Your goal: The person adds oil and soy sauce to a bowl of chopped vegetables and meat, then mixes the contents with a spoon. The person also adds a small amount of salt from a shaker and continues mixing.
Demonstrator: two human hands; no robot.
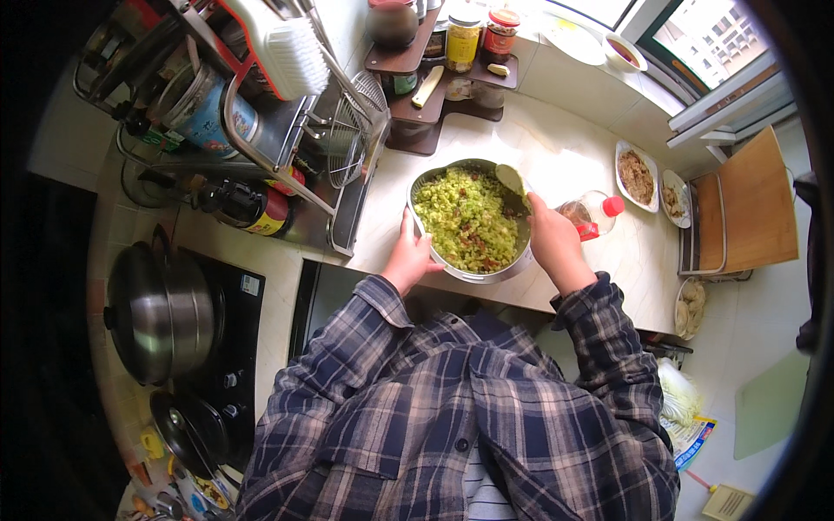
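Note:
A round metal pot (470,277) full of chopped green filling (466,218) with reddish bits stands at the counter's front edge. My left hand (410,254) grips its left rim, with the thumb low at the front wall and the fingers along the side. My right hand (557,241) is at the pot's right rim, its fingers on a pale green spoon (511,179) whose bowl lies over the filling at the upper right. The spoon's handle is mostly hidden by the hand. Just right of that hand a clear plastic jug (589,211) with a red cap and handle stands on the counter.
Plates of brown food (635,176) and a wooden cutting board (746,202) are at the right. A tiered brown shelf (410,107) with jars stands behind the pot. Left are a metal rack (339,228) and a large steel pot (166,312) on the stove. A bowl (624,53) sits on the windowsill.

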